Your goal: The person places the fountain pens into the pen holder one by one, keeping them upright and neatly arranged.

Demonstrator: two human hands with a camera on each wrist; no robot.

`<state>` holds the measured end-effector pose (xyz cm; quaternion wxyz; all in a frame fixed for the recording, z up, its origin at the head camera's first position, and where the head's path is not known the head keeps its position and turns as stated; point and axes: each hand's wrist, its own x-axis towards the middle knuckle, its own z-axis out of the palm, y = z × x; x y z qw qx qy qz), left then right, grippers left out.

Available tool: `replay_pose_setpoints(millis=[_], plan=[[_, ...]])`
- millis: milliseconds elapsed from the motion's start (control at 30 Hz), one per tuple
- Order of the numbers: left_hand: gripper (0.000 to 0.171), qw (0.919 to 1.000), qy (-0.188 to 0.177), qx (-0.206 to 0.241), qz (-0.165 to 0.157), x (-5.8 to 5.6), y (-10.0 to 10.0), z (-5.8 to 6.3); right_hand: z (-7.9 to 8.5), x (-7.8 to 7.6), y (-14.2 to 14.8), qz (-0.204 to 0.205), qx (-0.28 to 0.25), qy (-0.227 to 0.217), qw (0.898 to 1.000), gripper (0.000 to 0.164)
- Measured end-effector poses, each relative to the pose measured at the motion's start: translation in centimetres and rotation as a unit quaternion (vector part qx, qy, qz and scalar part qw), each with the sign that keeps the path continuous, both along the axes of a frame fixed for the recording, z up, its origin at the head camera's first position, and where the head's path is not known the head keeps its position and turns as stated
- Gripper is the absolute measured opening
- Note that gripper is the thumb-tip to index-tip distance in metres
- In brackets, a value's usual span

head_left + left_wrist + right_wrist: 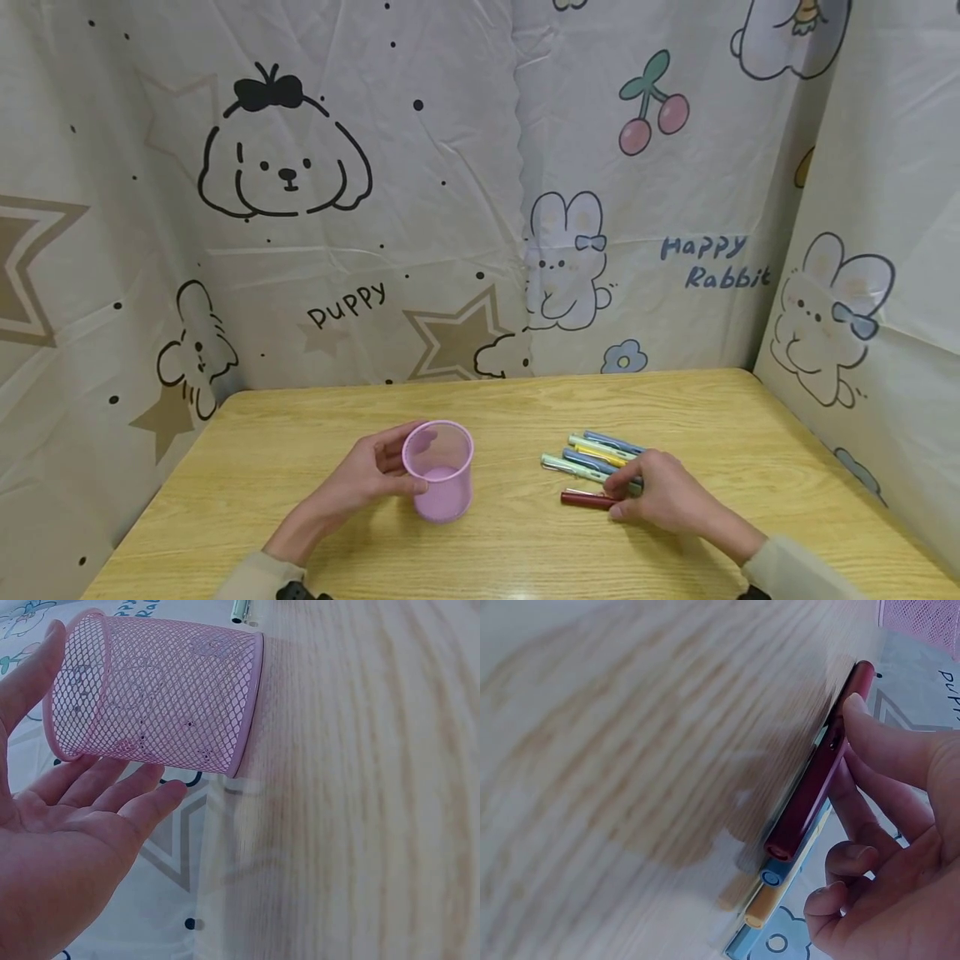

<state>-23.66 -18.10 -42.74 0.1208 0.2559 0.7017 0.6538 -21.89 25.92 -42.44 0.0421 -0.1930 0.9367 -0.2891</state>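
Note:
A pink mesh pen holder [444,502] stands upright on the table, its mouth facing up and no pens inside. My left hand [365,473] holds it from the left, thumb at the near side of the rim and fingers around the far side. In the left wrist view, the mesh wall [176,694] sits between thumb and fingers. On the right, my right hand [663,493] pinches a dark red pen [587,499] between thumb and fingers. The right wrist view shows the thumb pressed on the red pen [810,795], ring and little fingers curled loosely.
Just beyond the red pen, several pens lie side by side: light green [567,467], yellow [597,454] and blue [611,442] ones. The wooden table [510,550] meets a printed cloth backdrop [450,242] at the back, with cloth on both sides too.

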Motion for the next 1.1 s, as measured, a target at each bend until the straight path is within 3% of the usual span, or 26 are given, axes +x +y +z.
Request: replay_pose_setpoints(millis=[1100], plan=[[0.088,0.9999,-0.012,-0.002,0.006,0.08,0.11,0.09,-0.19,-0.11,-0.9,0.007,-0.006,-0.001,1.0,0.025]])
